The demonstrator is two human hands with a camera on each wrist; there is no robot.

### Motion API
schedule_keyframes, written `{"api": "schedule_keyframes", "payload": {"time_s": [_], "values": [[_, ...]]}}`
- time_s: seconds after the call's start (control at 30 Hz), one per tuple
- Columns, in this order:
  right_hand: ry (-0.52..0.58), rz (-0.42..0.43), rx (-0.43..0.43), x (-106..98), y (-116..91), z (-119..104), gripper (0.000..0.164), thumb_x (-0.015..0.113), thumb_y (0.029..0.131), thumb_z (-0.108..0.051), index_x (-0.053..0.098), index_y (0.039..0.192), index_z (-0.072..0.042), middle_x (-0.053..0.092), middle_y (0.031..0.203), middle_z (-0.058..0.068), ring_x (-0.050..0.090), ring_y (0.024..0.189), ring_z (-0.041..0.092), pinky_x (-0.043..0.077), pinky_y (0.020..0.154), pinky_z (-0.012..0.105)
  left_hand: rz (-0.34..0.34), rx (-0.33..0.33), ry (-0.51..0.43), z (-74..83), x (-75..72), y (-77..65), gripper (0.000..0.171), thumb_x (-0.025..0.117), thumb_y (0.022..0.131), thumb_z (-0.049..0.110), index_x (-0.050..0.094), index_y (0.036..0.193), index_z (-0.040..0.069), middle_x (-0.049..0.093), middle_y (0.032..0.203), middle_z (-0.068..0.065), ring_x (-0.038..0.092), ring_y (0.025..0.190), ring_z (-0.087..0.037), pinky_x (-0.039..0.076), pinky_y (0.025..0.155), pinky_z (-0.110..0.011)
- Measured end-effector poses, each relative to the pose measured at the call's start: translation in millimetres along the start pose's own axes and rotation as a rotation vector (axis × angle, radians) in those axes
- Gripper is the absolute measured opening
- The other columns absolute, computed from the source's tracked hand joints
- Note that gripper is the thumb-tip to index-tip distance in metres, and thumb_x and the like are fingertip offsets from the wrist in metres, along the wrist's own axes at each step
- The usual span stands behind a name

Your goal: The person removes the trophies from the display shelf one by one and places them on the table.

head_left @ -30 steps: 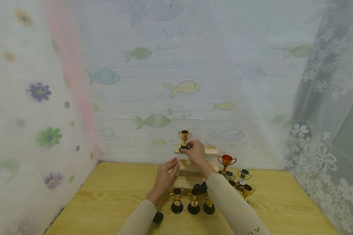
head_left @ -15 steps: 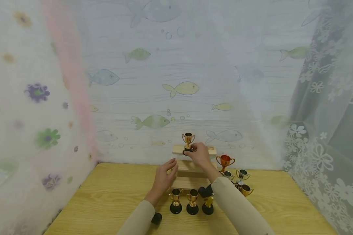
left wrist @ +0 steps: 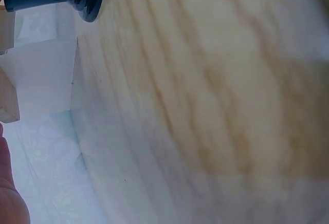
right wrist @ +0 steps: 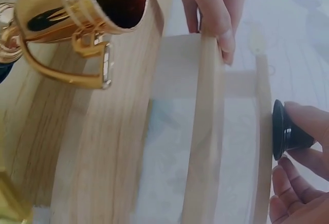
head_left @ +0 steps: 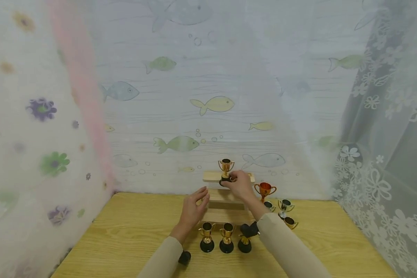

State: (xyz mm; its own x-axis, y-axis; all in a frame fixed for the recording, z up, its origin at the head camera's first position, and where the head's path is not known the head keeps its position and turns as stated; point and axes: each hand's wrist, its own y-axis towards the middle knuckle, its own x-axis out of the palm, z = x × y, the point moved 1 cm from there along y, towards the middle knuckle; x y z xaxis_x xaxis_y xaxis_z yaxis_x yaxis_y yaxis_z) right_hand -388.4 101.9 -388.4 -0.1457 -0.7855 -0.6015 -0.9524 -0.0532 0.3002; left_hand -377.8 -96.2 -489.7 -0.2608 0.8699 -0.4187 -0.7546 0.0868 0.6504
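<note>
My right hand (head_left: pixel 240 186) pinches the black base (right wrist: pixel 292 131) of a small gold trophy cup (head_left: pixel 226 165), upright at the top shelf of a stepped wooden stand (head_left: pixel 226 196). In the right wrist view the base's bottom edge meets that shelf (right wrist: pixel 264 152). My left hand (head_left: pixel 191 210) holds the left end of the middle shelf (right wrist: pixel 205 106), fingers on both faces of the board. Two gold trophies (head_left: pixel 206 231) and a third black-based one (head_left: pixel 244 245) stand before the stand; the right wrist camera partly covers the third.
Right of the stand, partly behind my right forearm, are an orange-red trophy (head_left: pixel 265 189), silver trophies (head_left: pixel 285 205) and a gold one (head_left: pixel 290 222). The wood-grain table (head_left: pixel 132 224) meets a fish-print curtain (head_left: pixel 180 116) at the back.
My right hand has slid the trophy rightward across the top shelf, from near its left end to about the middle. My left hand stays at the stand's left side.
</note>
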Motion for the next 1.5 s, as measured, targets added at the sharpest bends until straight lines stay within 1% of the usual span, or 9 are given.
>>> {"api": "schedule_keyframes", "payload": {"time_s": [0.1, 0.3, 0.47, 0.67, 0.77, 0.87, 1.07, 1.27, 1.5], "values": [[-0.02, -0.007, -0.002, -3.5, -2.9, 1.2, 0.046, 0.081, 0.089, -0.021, 0.068, 0.125, 0.006, 0.068, 0.117, 0.02, 0.064, 0.109, 0.038, 0.056, 0.089, 0.052, -0.005, -0.016, 0.007, -1.6, 0.5, 0.2, 0.035, 0.063, 0.104, 0.023, 0.07, 0.127, -0.003, 0.063, 0.138, -0.019, 0.064, 0.123, -0.035, 0.052, 0.101, -0.051], [0.006, -0.017, 0.006, -9.7, -11.1, 1.0, 0.047, 0.08, 0.09, -0.021, 0.067, 0.126, 0.006, 0.066, 0.12, 0.021, 0.063, 0.11, 0.038, 0.056, 0.088, 0.052, -0.002, -0.034, 0.02, -3.1, 1.0, -0.2, 0.035, 0.063, 0.104, 0.023, 0.07, 0.127, -0.002, 0.064, 0.138, -0.016, 0.064, 0.124, -0.033, 0.051, 0.103, -0.051], [0.014, -0.018, 0.014, -14.2, -18.5, 4.6, 0.045, 0.08, 0.09, -0.02, 0.068, 0.125, 0.005, 0.064, 0.122, 0.019, 0.061, 0.106, 0.036, 0.056, 0.083, 0.049, -0.001, -0.033, 0.015, -2.7, 1.8, 0.0, 0.034, 0.064, 0.103, 0.021, 0.071, 0.126, -0.002, 0.064, 0.138, -0.017, 0.064, 0.124, -0.034, 0.051, 0.103, -0.051], [-0.01, -0.008, -0.012, -18.8, -26.2, 8.9, 0.035, 0.082, 0.088, -0.02, 0.073, 0.115, 0.001, 0.068, 0.111, 0.015, 0.061, 0.09, 0.026, 0.053, 0.07, 0.039, 0.0, -0.019, 0.01, -0.9, 1.4, -0.5, 0.034, 0.063, 0.104, 0.021, 0.07, 0.126, -0.004, 0.064, 0.137, -0.019, 0.064, 0.124, -0.036, 0.051, 0.102, -0.053], [-0.018, -0.018, -0.03, -21.1, -29.9, 11.9, 0.031, 0.082, 0.087, -0.02, 0.075, 0.11, 0.0, 0.07, 0.104, 0.012, 0.059, 0.083, 0.023, 0.049, 0.064, 0.035, 0.003, -0.008, 0.005, -0.5, 1.4, -0.7, 0.034, 0.063, 0.103, 0.02, 0.07, 0.125, -0.005, 0.064, 0.137, -0.02, 0.064, 0.123, -0.037, 0.051, 0.101, -0.054], [-0.005, -0.04, -0.034, -22.3, -34.5, 15.1, 0.027, 0.082, 0.088, -0.018, 0.076, 0.107, -0.002, 0.068, 0.099, 0.01, 0.056, 0.079, 0.021, 0.045, 0.062, 0.033, 0.006, -0.006, -0.002, -0.5, 1.4, -0.6, 0.035, 0.064, 0.103, 0.02, 0.07, 0.125, -0.005, 0.064, 0.137, -0.02, 0.064, 0.123, -0.037, 0.051, 0.101, -0.054], [0.021, -0.068, -0.038, -22.7, -46.2, 21.8, 0.019, 0.083, 0.087, -0.014, 0.076, 0.101, -0.004, 0.068, 0.096, 0.008, 0.056, 0.077, 0.02, 0.046, 0.061, 0.032, 0.0, -0.005, -0.006, -0.7, 0.4, -0.3, 0.036, 0.062, 0.104, 0.021, 0.069, 0.125, -0.006, 0.063, 0.137, -0.022, 0.062, 0.125, -0.038, 0.051, 0.101, -0.055], [0.022, -0.069, -0.05, -24.2, -57.0, 28.3, 0.022, 0.084, 0.085, -0.013, 0.075, 0.102, -0.003, 0.066, 0.097, 0.008, 0.058, 0.08, 0.021, 0.048, 0.064, 0.034, -0.013, -0.033, -0.024, -0.8, 0.2, 0.0, 0.035, 0.063, 0.104, 0.021, 0.069, 0.127, -0.005, 0.062, 0.139, -0.021, 0.061, 0.127, -0.036, 0.05, 0.103, -0.052], [-0.007, -0.066, -0.03, -28.7, -74.3, 30.9, 0.027, 0.085, 0.085, -0.017, 0.074, 0.105, -0.003, 0.063, 0.101, 0.006, 0.058, 0.085, 0.019, 0.05, 0.069, 0.036, -0.011, -0.044, -0.027, -3.6, 1.7, -0.6, 0.036, 0.063, 0.103, 0.023, 0.069, 0.128, -0.003, 0.062, 0.139, -0.018, 0.06, 0.128, -0.035, 0.05, 0.104, -0.051]]}}
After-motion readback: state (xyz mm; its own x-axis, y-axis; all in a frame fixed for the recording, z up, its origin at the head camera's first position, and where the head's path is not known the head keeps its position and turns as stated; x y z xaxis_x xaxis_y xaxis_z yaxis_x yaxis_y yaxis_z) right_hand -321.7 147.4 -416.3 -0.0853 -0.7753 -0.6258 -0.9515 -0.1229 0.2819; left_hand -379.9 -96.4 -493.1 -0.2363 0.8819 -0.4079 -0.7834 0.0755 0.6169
